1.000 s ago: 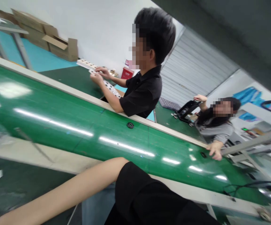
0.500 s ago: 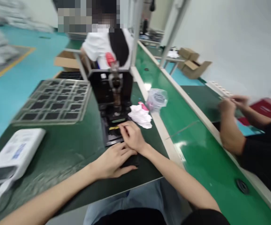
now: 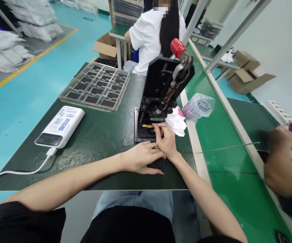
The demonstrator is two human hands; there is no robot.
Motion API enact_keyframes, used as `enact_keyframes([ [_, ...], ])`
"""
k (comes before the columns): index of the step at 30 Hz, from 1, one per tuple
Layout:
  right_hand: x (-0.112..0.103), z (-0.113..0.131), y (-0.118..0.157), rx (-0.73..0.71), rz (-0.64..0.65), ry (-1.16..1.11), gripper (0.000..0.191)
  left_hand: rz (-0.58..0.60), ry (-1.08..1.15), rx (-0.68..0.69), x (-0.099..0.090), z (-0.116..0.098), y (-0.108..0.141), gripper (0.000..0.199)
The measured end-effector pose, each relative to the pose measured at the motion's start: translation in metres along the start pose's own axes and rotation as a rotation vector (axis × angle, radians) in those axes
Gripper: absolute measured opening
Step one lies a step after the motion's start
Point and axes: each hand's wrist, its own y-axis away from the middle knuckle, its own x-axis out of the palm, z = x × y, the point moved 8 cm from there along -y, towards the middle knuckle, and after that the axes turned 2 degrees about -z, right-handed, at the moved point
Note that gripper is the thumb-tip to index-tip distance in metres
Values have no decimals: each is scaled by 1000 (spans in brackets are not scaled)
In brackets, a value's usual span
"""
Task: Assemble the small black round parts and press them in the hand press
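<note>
In the head view, a black toggle-clamp fixture (image 3: 158, 79) with a red handle (image 3: 177, 48) stands with its upper plate raised. A yellow strip (image 3: 147, 126) lies across its base (image 3: 147, 139). My right hand (image 3: 166, 140) reaches over the base, with thumb and index finger pinched on a thin metal tool (image 3: 163, 126); the tip by the strip is too small to make out. My left hand (image 3: 142, 157) rests on the table with fingers spread, fingertips against the right hand. A round black disc (image 3: 162, 164) lies between its fingers and thumb, partly covered.
Left of the fixture are a clear compartment tray (image 3: 96, 86) of dark flat parts and a white power bank (image 3: 61, 126) with a cable (image 3: 27, 172). Crumpled white paper (image 3: 176, 123) and a plastic bag (image 3: 199, 106) lie right, beside a green conveyor (image 3: 227, 135). Co-workers sit ahead and at right.
The camera view has swung left, so the fixture and hands appear further right and sharper. Both hands keep nearly the same pose at the fixture; the raised plate stays up.
</note>
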Motion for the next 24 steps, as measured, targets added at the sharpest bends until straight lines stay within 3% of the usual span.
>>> enact_keyframes([
  [7,-2,6,-1,-41,-12,-11,23,-110,-133,-55,-8,4,1,49],
  [14,0,7,0,-77,2,0,23,-57,-150,-60,-2,-2,-1,45],
  [20,-33,-3,5,148,-226,-94,25,-12,-91,-133,0,3,-2,47],
  [24,-46,8,16,259,-22,-178,21,-3,-82,-139,1,3,-2,47],
])
